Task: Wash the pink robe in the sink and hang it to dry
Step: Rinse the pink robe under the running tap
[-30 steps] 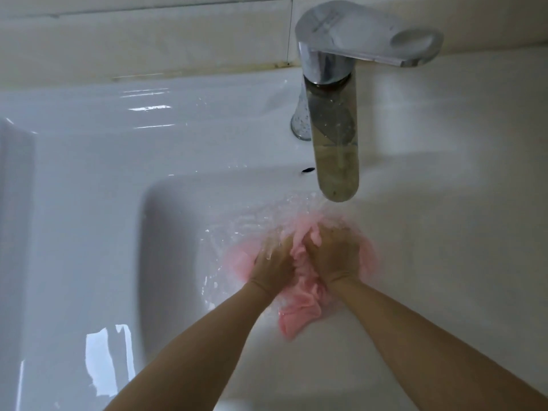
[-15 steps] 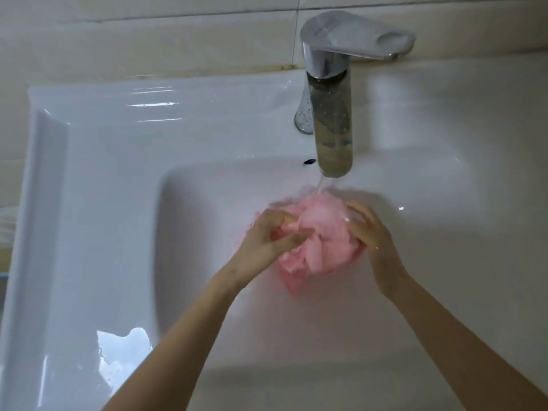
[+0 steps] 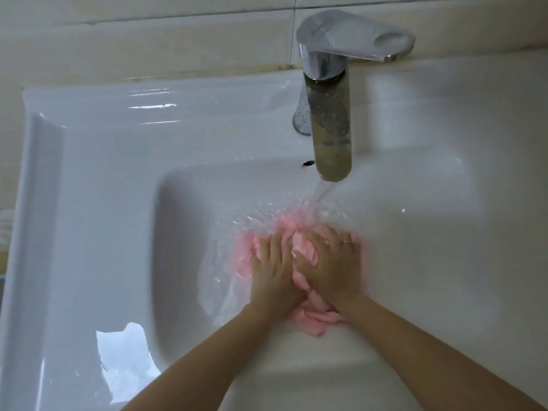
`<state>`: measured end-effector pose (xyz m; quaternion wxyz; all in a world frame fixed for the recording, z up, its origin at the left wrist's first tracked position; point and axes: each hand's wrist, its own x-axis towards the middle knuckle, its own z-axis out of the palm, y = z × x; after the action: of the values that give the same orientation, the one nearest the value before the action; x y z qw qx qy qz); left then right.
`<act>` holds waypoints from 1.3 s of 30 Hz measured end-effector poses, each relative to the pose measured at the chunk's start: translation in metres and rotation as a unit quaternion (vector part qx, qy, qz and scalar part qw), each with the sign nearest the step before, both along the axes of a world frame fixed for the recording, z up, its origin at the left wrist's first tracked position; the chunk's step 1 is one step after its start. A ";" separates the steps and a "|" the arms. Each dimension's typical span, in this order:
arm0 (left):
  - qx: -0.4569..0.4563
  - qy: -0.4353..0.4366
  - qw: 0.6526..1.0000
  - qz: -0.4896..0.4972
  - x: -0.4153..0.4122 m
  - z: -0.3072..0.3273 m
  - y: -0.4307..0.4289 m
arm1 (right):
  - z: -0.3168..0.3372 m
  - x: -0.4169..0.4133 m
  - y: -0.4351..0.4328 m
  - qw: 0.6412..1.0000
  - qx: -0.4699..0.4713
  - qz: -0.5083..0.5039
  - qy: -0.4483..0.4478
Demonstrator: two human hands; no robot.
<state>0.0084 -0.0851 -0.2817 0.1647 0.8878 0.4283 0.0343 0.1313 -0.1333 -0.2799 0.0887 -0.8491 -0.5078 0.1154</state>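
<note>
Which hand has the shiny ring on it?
The right hand wears the ring on one finger. The left hand beside it has bare fingers. Both press on the pink robe in the sink.

Left hand [image 3: 272, 272], right hand [image 3: 336, 269] pressing pink robe [image 3: 318, 318], sink [image 3: 112, 209], running tap [image 3: 332, 129]

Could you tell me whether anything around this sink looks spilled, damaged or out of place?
Only minor things. Water has splashed onto the sink ledge left of the faucet, and the seam behind the faucet shows dark grime. The pink robe sits bunched under the stream, pressed by the left hand and right hand.
</note>
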 end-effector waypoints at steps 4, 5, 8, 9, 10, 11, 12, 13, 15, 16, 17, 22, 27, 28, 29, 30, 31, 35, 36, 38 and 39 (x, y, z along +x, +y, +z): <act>0.060 -0.047 0.997 0.024 0.009 -0.011 0.005 | -0.012 0.004 0.010 0.996 0.074 -0.003 -0.043; 0.066 -0.056 0.996 0.022 0.010 -0.015 0.007 | -0.016 0.007 0.011 0.994 0.095 0.001 -0.057; 0.063 -0.081 0.995 -0.013 0.014 -0.026 0.019 | -0.028 0.016 0.021 0.984 0.157 0.009 -0.088; 0.066 -0.090 0.993 -0.036 0.015 -0.032 0.024 | -0.032 0.019 0.026 0.981 0.167 0.007 -0.095; 0.070 -0.096 0.991 -0.061 0.016 -0.037 0.032 | -0.034 0.021 0.030 0.980 0.171 0.003 -0.098; 0.084 -0.100 0.988 -0.087 0.018 -0.042 0.040 | -0.034 0.023 0.035 0.980 0.170 -0.002 -0.101; 0.102 -0.105 0.983 -0.110 0.019 -0.047 0.048 | -0.033 0.024 0.039 0.978 0.172 -0.006 -0.114; 0.113 -0.109 0.978 -0.136 0.021 -0.048 0.055 | -0.032 0.026 0.043 0.976 0.175 -0.010 -0.128; 0.064 -0.076 0.984 -0.147 0.027 -0.037 0.069 | -0.024 0.031 0.053 0.977 0.171 -0.010 -0.130; -0.017 -0.036 0.991 -0.129 0.031 -0.024 0.076 | -0.020 0.034 0.058 0.979 0.164 -0.010 -0.118; -0.111 0.001 0.989 -0.098 0.036 -0.009 0.080 | -0.015 0.036 0.063 0.983 0.152 -0.010 -0.099; -0.230 -0.025 0.972 0.048 0.037 0.036 0.086 | 0.020 0.037 0.070 0.947 0.106 -0.177 0.247; -0.133 -0.193 0.948 0.215 0.017 0.058 0.067 | 0.072 0.049 0.038 0.885 0.143 -0.121 0.425; -0.099 -0.222 0.938 0.248 0.014 0.058 0.061 | 0.080 0.051 0.033 0.898 0.130 -0.092 0.409; -0.071 -0.237 0.936 0.252 0.012 0.058 0.057 | 0.086 0.051 0.027 0.916 0.118 -0.070 0.376; -0.059 -0.223 0.947 0.224 0.009 0.056 0.054 | 0.095 0.052 0.025 0.931 0.125 -0.064 0.336; -0.075 -0.168 0.968 0.170 0.006 0.054 0.051 | 0.107 0.053 0.024 0.939 0.152 -0.070 0.299; -0.166 0.144 0.974 -0.046 -0.016 0.036 0.051 | 0.174 0.058 0.039 0.929 0.319 -0.035 0.183; -0.179 0.160 0.969 -0.054 -0.020 0.035 0.052 | 0.190 0.061 0.046 0.937 0.321 -0.002 0.138; -0.193 0.165 0.966 -0.045 -0.021 0.035 0.052 | 0.216 0.066 0.062 0.957 0.280 0.059 0.052; -0.195 0.170 0.965 -0.038 -0.019 0.036 0.051 | 0.223 0.068 0.066 0.964 0.251 0.074 0.034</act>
<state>-0.0107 -0.0345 -0.2454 0.2607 0.8466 0.4148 -0.2081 0.1989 -0.0671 -0.0570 0.3077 -0.7549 -0.5788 0.0195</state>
